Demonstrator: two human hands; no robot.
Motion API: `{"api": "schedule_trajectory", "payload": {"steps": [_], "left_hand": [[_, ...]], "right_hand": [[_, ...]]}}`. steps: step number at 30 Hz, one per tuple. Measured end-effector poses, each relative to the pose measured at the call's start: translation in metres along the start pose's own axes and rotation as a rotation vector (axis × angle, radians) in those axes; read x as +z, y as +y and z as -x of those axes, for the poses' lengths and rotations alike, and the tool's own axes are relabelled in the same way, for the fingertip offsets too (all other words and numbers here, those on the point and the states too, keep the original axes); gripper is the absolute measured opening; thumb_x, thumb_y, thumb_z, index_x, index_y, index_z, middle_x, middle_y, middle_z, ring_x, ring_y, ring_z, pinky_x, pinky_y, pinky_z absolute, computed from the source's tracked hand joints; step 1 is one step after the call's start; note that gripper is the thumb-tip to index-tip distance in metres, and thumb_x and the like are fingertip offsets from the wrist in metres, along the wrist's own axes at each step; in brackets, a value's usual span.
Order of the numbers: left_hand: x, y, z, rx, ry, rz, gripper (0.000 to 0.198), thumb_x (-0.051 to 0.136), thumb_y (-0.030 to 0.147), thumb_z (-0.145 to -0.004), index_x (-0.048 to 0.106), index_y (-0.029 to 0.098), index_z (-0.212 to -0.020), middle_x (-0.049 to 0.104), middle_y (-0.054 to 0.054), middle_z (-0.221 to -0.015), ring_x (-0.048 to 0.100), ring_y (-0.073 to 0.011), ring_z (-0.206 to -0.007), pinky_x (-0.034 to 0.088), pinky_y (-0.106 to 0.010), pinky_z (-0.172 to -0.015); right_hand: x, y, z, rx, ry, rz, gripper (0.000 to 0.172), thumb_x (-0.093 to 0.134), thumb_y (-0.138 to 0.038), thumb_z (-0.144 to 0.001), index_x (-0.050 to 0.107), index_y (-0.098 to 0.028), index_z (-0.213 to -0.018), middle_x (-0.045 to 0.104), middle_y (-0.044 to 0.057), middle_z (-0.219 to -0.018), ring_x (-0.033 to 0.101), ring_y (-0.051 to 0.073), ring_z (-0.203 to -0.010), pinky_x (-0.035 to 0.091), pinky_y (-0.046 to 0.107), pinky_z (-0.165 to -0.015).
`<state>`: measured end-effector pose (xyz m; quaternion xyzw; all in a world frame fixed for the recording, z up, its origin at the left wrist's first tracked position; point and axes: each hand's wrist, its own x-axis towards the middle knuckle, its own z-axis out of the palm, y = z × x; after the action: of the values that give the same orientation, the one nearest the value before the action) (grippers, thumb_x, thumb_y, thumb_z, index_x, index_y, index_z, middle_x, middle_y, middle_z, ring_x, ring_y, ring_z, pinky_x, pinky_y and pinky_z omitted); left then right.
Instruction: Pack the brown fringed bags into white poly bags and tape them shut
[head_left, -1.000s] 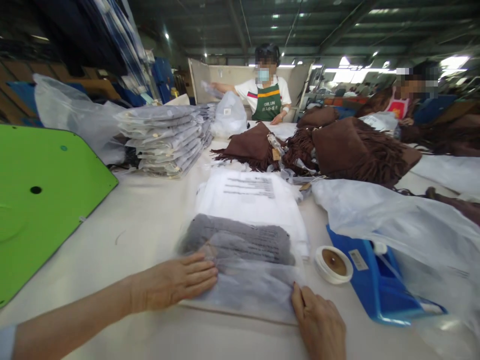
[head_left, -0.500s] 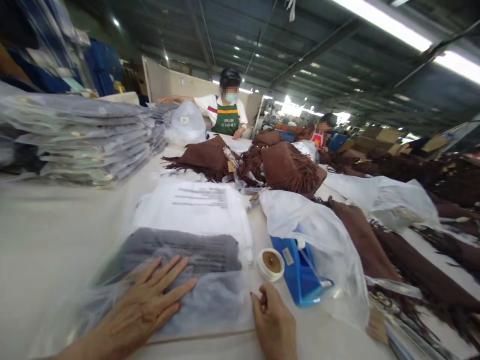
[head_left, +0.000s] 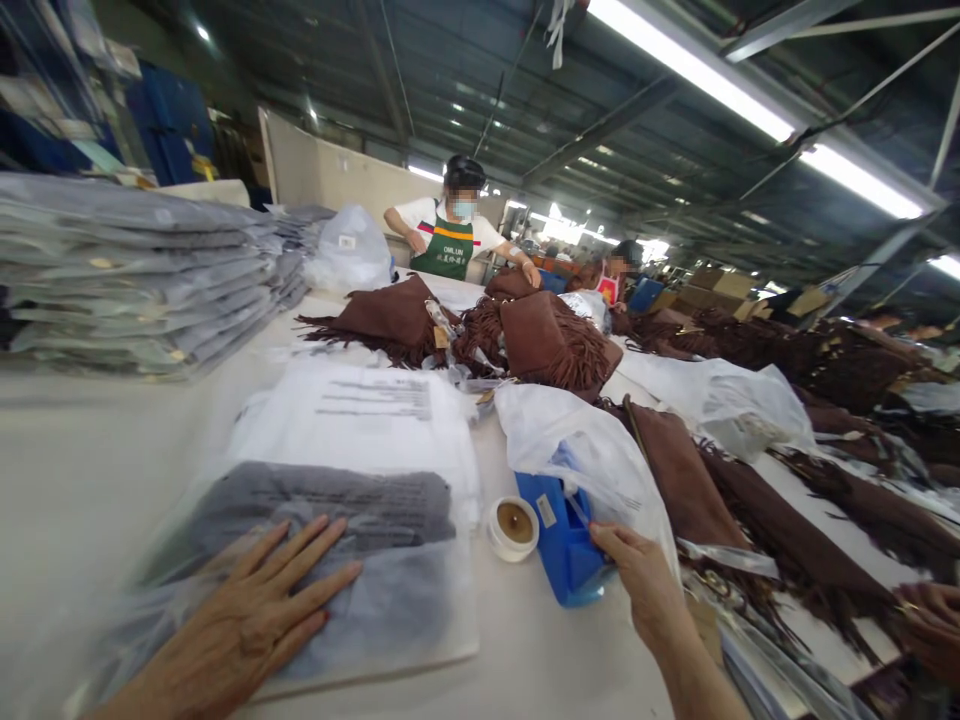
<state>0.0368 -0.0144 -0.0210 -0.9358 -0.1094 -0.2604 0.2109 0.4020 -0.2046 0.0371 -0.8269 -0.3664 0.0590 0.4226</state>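
On the white table (head_left: pixel 90 470) our left hand (head_left: pixel 247 620) lies flat, fingers spread, on the bagged grey garment (head_left: pixel 330 520) at the near edge. Our right hand (head_left: pixel 637 580) reaches the blue tape dispenser (head_left: pixel 559 535) — fingers touching it, not closed around it — beside a tape roll (head_left: pixel 514 525).

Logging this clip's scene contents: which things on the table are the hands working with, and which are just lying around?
In hand:
left hand flat on the bagged grey garment
right hand at the blue tape dispenser

Lying about:
tape roll
stack of empty bags
pile of packed garments
brown fringed garments
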Motion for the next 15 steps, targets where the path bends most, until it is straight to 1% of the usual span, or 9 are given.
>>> {"api": "schedule_trajectory", "payload": {"steps": [1,3,5,6,8,10,12,14,15], "left_hand": [[0.001,0.0,0.001,0.002,-0.009,0.0,0.042,0.044,0.042,-0.086,0.045,0.038,-0.127,0.052,-0.001,-0.131,0.051,-0.0201,-0.115,0.015,-0.037,-0.108],[0.004,-0.001,0.003,0.012,-0.029,-0.012,0.044,0.045,0.042,-0.085,0.043,0.038,-0.129,0.049,-0.002,-0.134,0.049,-0.0198,-0.117,0.011,-0.038,-0.109],[0.007,0.0,0.007,0.019,-0.044,-0.025,0.046,0.046,0.041,-0.085,0.04,0.038,-0.131,0.047,-0.002,-0.136,0.047,-0.0196,-0.118,0.008,-0.039,-0.11],[0.009,0.0,0.008,0.024,-0.048,-0.024,0.047,0.046,0.042,-0.084,0.04,0.037,-0.131,0.045,-0.002,-0.137,0.046,-0.0197,-0.119,0.007,-0.039,-0.11],[0.012,0.001,0.011,0.014,-0.037,0.003,0.046,0.045,0.042,-0.085,0.04,0.038,-0.131,0.043,-0.002,-0.139,0.046,-0.02,-0.12,0.007,-0.039,-0.111],[0.014,0.003,0.013,-0.035,-0.03,0.049,0.043,0.041,0.041,-0.086,0.043,0.038,-0.129,0.041,-0.002,-0.14,0.045,-0.0207,-0.121,0.008,-0.039,-0.111],[0.014,0.003,0.012,-0.052,-0.032,0.063,0.041,0.04,0.039,-0.087,0.044,0.038,-0.128,0.041,-0.001,-0.14,0.045,-0.0208,-0.121,0.008,-0.039,-0.111],[0.01,0.003,0.011,-0.02,-0.049,0.033,0.042,0.042,0.038,-0.087,0.043,0.037,-0.129,0.042,-0.002,-0.139,0.045,-0.0208,-0.122,0.009,-0.039,-0.11],[0.007,0.003,0.01,0.002,-0.062,0.015,0.042,0.043,0.038,-0.087,0.042,0.036,-0.13,0.043,-0.003,-0.138,0.044,-0.0211,-0.122,0.01,-0.039,-0.11]], "right_hand": [[-0.002,0.0,0.003,0.036,-0.011,-0.05,0.04,0.05,-0.051,-0.074,0.067,-0.016,-0.064,0.068,0.007,-0.072,0.063,0.019,-0.063,0.049,0.03,-0.055],[-0.011,0.002,0.013,0.069,0.017,-0.118,0.041,0.052,-0.054,-0.072,0.066,-0.017,-0.062,0.067,0.009,-0.094,0.063,0.022,-0.084,0.049,0.032,-0.07],[-0.019,0.01,0.03,0.103,0.08,-0.21,0.039,0.056,-0.055,-0.069,0.065,-0.018,-0.063,0.061,0.008,-0.112,0.055,0.023,-0.103,0.044,0.032,-0.085],[-0.022,0.016,0.039,0.143,0.113,-0.265,0.038,0.059,-0.056,-0.067,0.065,-0.018,-0.065,0.06,0.007,-0.114,0.053,0.024,-0.107,0.042,0.031,-0.087],[-0.021,0.028,0.055,0.282,0.123,-0.399,0.04,0.064,-0.058,-0.061,0.066,-0.02,-0.072,0.062,0.006,-0.106,0.054,0.023,-0.102,0.044,0.03,-0.083],[-0.011,0.038,0.065,0.391,0.069,-0.5,0.042,0.064,-0.06,-0.06,0.064,-0.02,-0.074,0.065,0.004,-0.085,0.058,0.019,-0.082,0.046,0.028,-0.068],[0.001,0.042,0.068,0.396,0.034,-0.536,0.043,0.061,-0.063,-0.062,0.061,-0.021,-0.071,0.059,0.0,-0.065,0.052,0.014,-0.06,0.043,0.025,-0.053],[0.009,0.041,0.069,0.353,0.057,-0.522,0.044,0.06,-0.065,-0.061,0.058,-0.021,-0.068,0.051,-0.004,-0.056,0.044,0.011,-0.051,0.037,0.023,-0.045],[0.011,0.041,0.071,0.349,0.067,-0.502,0.045,0.061,-0.065,-0.06,0.057,-0.021,-0.067,0.049,-0.004,-0.054,0.042,0.01,-0.049,0.037,0.023,-0.045]]}}
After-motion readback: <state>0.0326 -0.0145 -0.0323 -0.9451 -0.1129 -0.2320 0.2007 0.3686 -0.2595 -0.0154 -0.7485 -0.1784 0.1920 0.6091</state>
